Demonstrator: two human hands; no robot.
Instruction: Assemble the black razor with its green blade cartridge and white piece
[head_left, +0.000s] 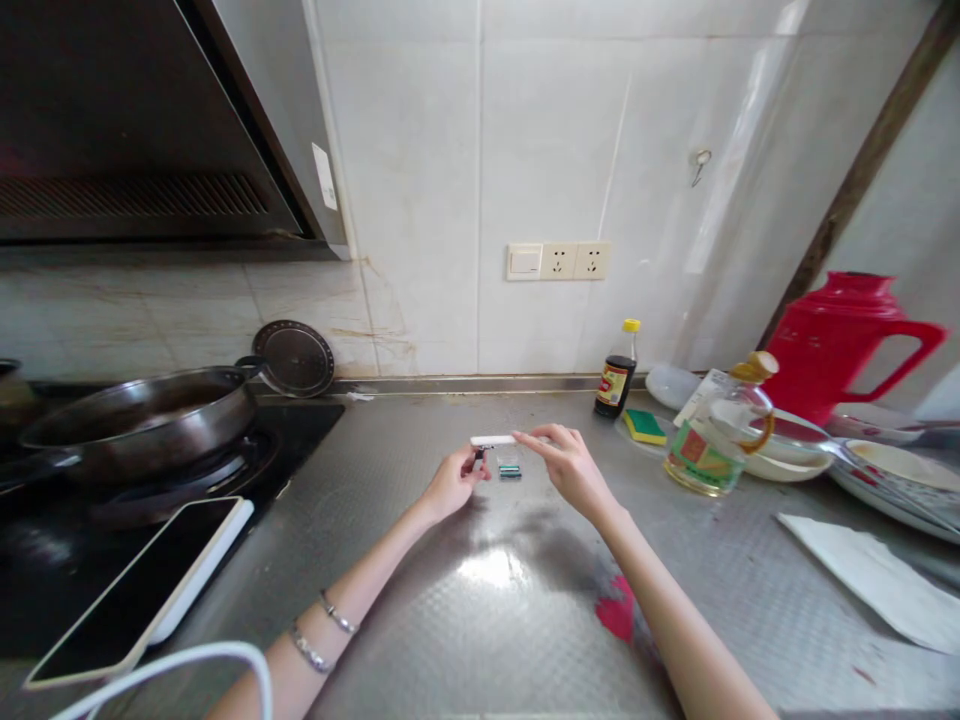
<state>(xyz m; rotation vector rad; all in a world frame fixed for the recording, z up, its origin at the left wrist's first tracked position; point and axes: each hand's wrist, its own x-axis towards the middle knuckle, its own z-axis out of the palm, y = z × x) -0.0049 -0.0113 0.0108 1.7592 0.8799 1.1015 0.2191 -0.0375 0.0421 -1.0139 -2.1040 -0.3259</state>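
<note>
A slim white bar-shaped object is held level just above the steel counter, between my two hands. My left hand is closed at its left end, with fingers around a small black part below the bar. The fingers of my right hand reach the bar's right end, index finger extended along it; its thumb is mostly hidden. Right below the bar lies a small clear plastic case with a dark and teal strip in it. The exact kind of the white object is too small to tell.
On the left, a steel pan sits on the black cooktop, with a phone near its edge and a white cable in front. To the right are a sauce bottle, a sponge, a glass jug, bowls and a red thermos.
</note>
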